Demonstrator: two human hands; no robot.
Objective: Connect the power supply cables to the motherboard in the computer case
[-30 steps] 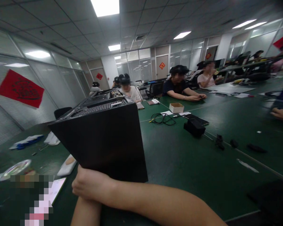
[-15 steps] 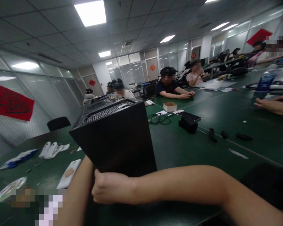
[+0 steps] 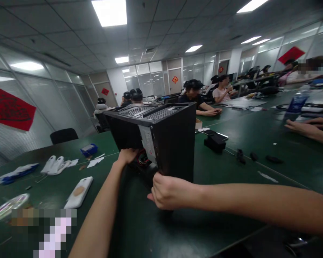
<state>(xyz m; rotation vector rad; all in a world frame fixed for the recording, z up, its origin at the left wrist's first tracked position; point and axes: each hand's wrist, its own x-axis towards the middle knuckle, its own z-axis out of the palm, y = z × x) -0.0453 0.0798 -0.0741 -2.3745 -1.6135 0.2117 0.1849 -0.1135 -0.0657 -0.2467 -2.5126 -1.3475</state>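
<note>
A black computer case (image 3: 174,143) stands tilted over the green table, its open side turned toward me. Inside it show a labelled power supply (image 3: 148,143) and a bundle of coloured wires (image 3: 143,158). My right hand (image 3: 168,190) is closed on the lower near corner of the case. Reaching into the open side, my left hand (image 3: 127,156) grips the lower edge beside the wires; its fingertips are hidden. Perforated metal panels (image 3: 164,114) run along the top of the case.
Left on the green table (image 3: 140,225) lie a white phone (image 3: 79,192), a blue box (image 3: 88,149) and white gloves (image 3: 54,165). A black box (image 3: 214,143) and small black parts sit right. Another person's hands (image 3: 307,127) rest at the right edge, near a water bottle (image 3: 298,100).
The case has turned and shifted right, so its open side with the power supply and wires now faces me. Both hands moved right with it; the left one came into view.
</note>
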